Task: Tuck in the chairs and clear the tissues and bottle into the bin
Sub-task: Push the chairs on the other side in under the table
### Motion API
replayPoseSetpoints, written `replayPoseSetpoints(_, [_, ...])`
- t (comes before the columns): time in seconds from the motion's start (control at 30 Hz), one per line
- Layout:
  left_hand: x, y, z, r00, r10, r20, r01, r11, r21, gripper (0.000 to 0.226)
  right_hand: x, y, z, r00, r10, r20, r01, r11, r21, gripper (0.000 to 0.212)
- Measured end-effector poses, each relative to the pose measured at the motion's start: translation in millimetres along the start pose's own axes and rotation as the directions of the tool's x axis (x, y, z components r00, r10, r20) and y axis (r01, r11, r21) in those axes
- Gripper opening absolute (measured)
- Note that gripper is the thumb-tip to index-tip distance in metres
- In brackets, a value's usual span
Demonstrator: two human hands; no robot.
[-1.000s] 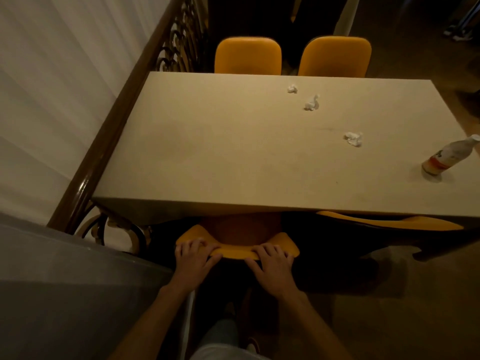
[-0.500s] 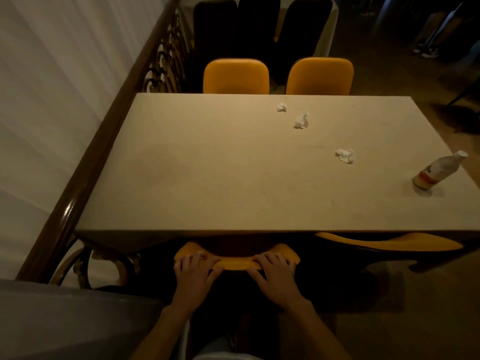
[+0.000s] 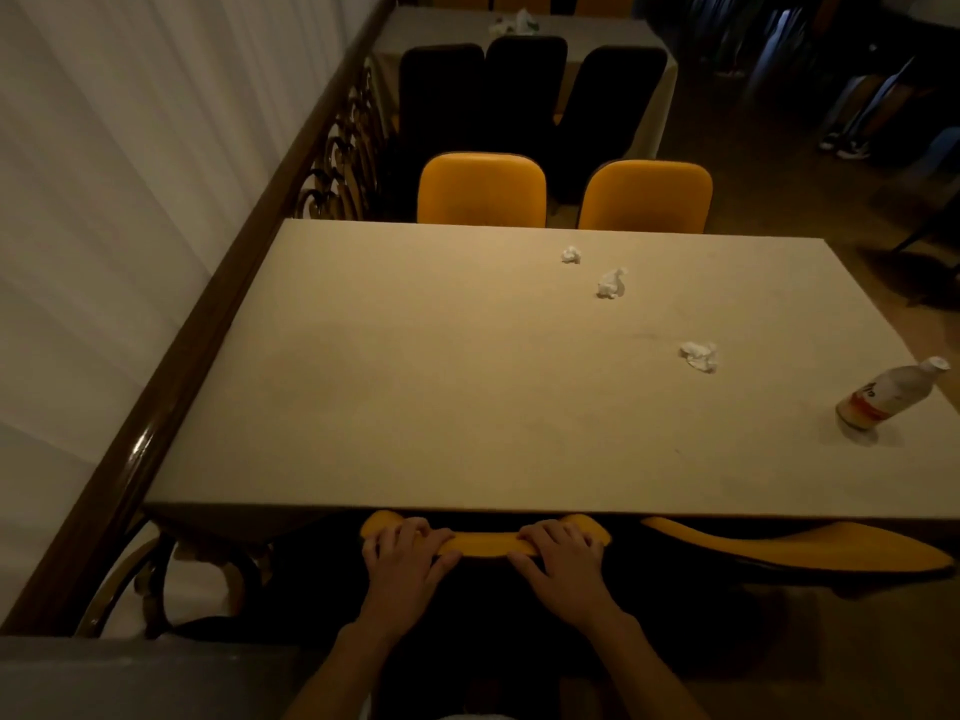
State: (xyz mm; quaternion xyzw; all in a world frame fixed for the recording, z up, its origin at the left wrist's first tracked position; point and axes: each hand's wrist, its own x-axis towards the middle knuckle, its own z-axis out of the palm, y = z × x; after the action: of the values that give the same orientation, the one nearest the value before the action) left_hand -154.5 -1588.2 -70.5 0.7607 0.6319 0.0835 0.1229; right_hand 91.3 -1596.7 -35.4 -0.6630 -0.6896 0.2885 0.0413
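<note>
My left hand (image 3: 402, 556) and my right hand (image 3: 558, 558) both grip the top of an orange chair back (image 3: 485, 544) at the near edge of the beige table (image 3: 415, 387); its seat is hidden under the table. A second orange chair back (image 3: 789, 550) shows to its right, also at the table edge. Two more orange chairs (image 3: 482, 192) (image 3: 647, 197) stand at the far side. Three crumpled white tissues (image 3: 570, 255) (image 3: 611, 284) (image 3: 700, 356) lie on the right half of the table. A plastic bottle (image 3: 883, 397) with an orange label stands near the right edge.
A dark wooden railing (image 3: 218, 324) with iron scrollwork runs along the table's left side, a white curtain behind it. Black chairs (image 3: 524, 90) and another table (image 3: 467, 28) stand beyond. A grey surface (image 3: 130, 678) fills the near left corner. No bin is in view.
The chair back in my hands has slid forward to the table's near edge. The view has tilted up, showing the black chairs and far table.
</note>
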Motion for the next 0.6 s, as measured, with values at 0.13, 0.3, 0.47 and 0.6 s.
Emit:
replayPoseSetpoints(0.13, [-1.8,4.3,-7.9,0.998,-0.030,0.059,0.032,0.999,-0.039,0.036,-0.2,1.4,-1.6,1.000,0.008,0.029,-0.009,0.999,0.047,0.048])
replayPoseSetpoints(0.3, [-6.0,12.2,-31.8,0.969,-0.054,0.242,0.085,0.989,-0.120,0.070,-9.6,-3.0,-6.1,0.998,0.001,0.059,-0.006,0.996,0.087,0.043])
replayPoseSetpoints(0.47, [-22.9,22.0,-43.3,0.991,-0.091,0.095,0.106,0.981,-0.163,0.059,-31.4,-7.4,-7.6,0.998,-0.038,-0.043,0.044,0.988,0.150,0.043])
replayPoseSetpoints(0.6, [-43.4,28.4,-44.3,0.999,-0.023,-0.035,0.018,0.990,-0.138,0.039,-56.2,-14.6,-10.0,0.984,-0.053,-0.172,0.076,0.988,0.131,0.050])
